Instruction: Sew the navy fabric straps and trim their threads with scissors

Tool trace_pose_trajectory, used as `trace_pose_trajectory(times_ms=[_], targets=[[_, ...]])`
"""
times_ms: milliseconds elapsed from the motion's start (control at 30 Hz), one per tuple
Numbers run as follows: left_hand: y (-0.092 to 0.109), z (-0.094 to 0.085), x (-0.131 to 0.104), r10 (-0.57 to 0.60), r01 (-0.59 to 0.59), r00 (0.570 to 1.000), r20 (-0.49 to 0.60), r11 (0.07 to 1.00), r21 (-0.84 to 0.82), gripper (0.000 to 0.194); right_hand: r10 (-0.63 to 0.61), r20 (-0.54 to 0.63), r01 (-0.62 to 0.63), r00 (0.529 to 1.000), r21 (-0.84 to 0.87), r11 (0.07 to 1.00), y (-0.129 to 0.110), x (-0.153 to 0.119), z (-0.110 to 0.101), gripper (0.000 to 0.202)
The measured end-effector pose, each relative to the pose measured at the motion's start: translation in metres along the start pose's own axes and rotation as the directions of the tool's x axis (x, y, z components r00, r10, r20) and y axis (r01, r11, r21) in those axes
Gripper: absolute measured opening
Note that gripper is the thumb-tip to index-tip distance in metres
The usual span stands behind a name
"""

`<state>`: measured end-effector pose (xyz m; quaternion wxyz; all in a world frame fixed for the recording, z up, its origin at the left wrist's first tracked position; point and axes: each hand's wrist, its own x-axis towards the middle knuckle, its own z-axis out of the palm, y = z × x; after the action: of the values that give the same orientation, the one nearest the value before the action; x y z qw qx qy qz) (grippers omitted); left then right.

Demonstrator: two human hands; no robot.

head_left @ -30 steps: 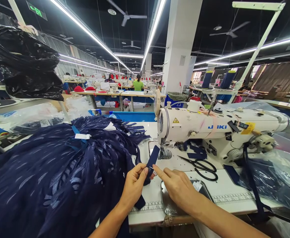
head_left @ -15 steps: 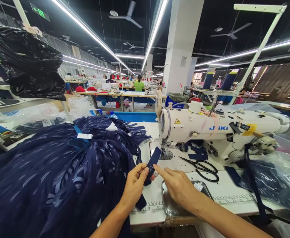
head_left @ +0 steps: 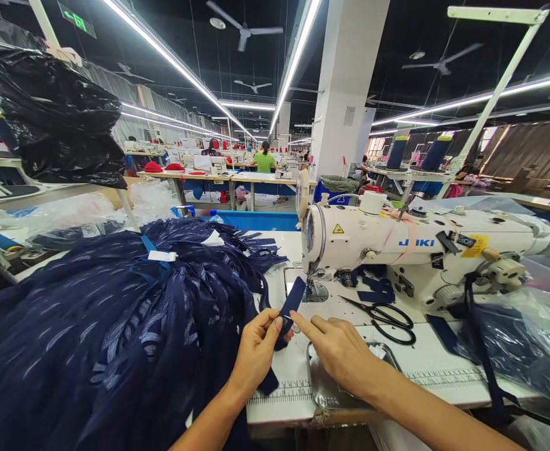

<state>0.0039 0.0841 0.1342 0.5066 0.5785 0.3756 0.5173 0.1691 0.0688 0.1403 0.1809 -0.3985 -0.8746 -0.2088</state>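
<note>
My left hand [head_left: 255, 344] is closed, pinching a narrow navy fabric strip [head_left: 294, 297] between thumb and fingers, its upper end slanting toward the needle area. My right hand [head_left: 343, 354] has its index finger stretched out, with the tip touching the strip near a small pale mark; the other fingers are curled and the thumb is hidden. A thin dark loop shows by the fingertips, too fine to name. Just beyond is the white sewing machine [head_left: 364, 235], its presser foot apart from the strip. Under my right hand lies a metal tray [head_left: 322, 382], partly covered.
A large tied heap of navy fabric [head_left: 129, 300] fills the left side. Black scissors [head_left: 388, 318] and navy scraps [head_left: 376, 291] lie right of the needle. A plastic-wrapped bundle [head_left: 514, 344] sits at the right. A person in green [head_left: 264, 161] is far back.
Both hands and the strip stay almost still. The view has shifted very slightly, and the ceiling fan blades have turned.
</note>
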Motion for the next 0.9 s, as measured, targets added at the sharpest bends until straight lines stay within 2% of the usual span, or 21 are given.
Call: trace_pose_trajectory(times_ms=[200, 367, 667, 767, 833, 900], targets=[[0.002, -0.001, 0.0, -0.003, 0.003, 1.0, 0.021, 1.0, 0.01, 0.02, -0.087, -0.041, 0.085, 0.995, -0.04, 0.996, 0.005, 0.002, -0.005, 0.055], [0.004, 0.0, -0.001, -0.011, 0.011, 1.0, 0.018, 1.0, -0.006, 0.022, -0.051, -0.083, 0.049, 0.995, -0.023, 0.999, 0.005, 0.0, 0.002, 0.055], [0.003, 0.0, 0.002, -0.017, 0.019, 0.998, 0.06, 0.999, -0.035, 0.025, 0.025, -0.135, 0.017, 0.991, 0.301, 0.953, 0.002, 0.0, 0.009, 0.046], [-0.001, 0.002, 0.002, -0.009, 0.011, 0.995, 0.103, 1.0, -0.013, 0.027, 0.155, -0.063, -0.097, 0.986, 0.538, 0.837, -0.003, 0.003, 0.009, 0.042], [-0.003, 0.004, 0.002, -0.004, 0.001, 0.989, 0.148, 1.0, 0.024, 0.029, 0.274, 0.06, -0.232, 0.96, 0.717, 0.657, -0.007, 0.007, 0.008, 0.036], [-0.004, 0.005, 0.001, -0.01, -0.005, 0.985, 0.174, 0.996, 0.085, 0.03, 0.373, 0.199, -0.351, 0.906, 0.846, 0.401, -0.007, 0.01, 0.004, 0.029]])
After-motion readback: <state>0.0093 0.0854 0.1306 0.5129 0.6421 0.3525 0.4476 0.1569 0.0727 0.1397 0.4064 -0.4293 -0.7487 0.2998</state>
